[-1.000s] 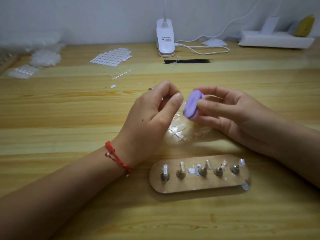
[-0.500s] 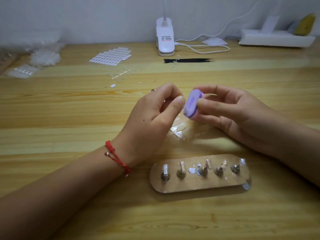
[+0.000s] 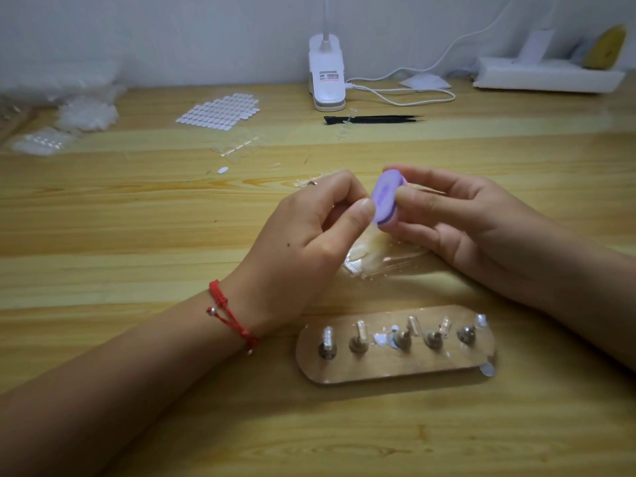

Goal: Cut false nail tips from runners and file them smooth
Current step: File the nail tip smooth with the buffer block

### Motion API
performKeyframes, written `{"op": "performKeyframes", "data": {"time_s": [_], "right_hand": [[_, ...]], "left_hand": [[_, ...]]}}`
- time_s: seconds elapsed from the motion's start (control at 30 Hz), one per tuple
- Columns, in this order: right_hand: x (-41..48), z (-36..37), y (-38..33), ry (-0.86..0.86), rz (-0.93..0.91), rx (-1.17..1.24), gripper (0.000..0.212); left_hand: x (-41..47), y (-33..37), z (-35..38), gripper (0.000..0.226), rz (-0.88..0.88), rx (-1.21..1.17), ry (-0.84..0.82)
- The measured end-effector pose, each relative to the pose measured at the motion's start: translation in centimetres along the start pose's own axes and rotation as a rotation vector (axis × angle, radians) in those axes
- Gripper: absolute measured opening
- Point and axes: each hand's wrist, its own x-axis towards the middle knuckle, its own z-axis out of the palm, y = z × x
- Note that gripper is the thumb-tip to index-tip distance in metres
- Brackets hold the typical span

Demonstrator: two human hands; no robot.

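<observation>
Purple oval file (image 3: 387, 197): held above the table (image 3: 137, 218) at mid-scene, long axis near upright, broad face turned toward the left hand (image 3: 303, 242). Right hand (image 3: 464, 218) grips it, thumb on the front edge, fingers curled behind. Left hand: wrist low, thumb and forefinger pinched together right against the file face; can't tell what's between them, too small. Clear runners (image 3: 378, 259) lie on the table under both hands. Peg board (image 3: 395, 363) sits nearer, long axis left-right. Lamp base (image 3: 327, 77) has a label, print unreadable.
</observation>
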Motion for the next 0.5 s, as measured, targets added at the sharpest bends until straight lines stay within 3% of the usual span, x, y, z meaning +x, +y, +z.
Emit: {"op": "performKeyframes", "data": {"time_s": [0.13, 0.23, 0.37, 0.5], "right_hand": [[-0.19, 0.20, 0.02, -0.114, 0.032, -0.114, 0.025], [0.01, -0.07, 0.07, 0.002, -0.004, 0.005, 0.023], [-0.13, 0.21, 0.07, -0.108, 0.029, -0.121, 0.024], [-0.01, 0.06, 0.08, 0.005, -0.003, -0.008, 0.025]], "left_hand": [[0.05, 0.08, -0.12, 0.021, -0.005, 0.004, 0.043], [-0.04, 0.13, 0.00, 0.019, 0.001, 0.011, 0.010], [0.02, -0.03, -0.09, 0.020, -0.009, 0.005, 0.038], [0.02, 0.00, -0.01, 0.020, -0.009, 0.011, 0.017]]}}
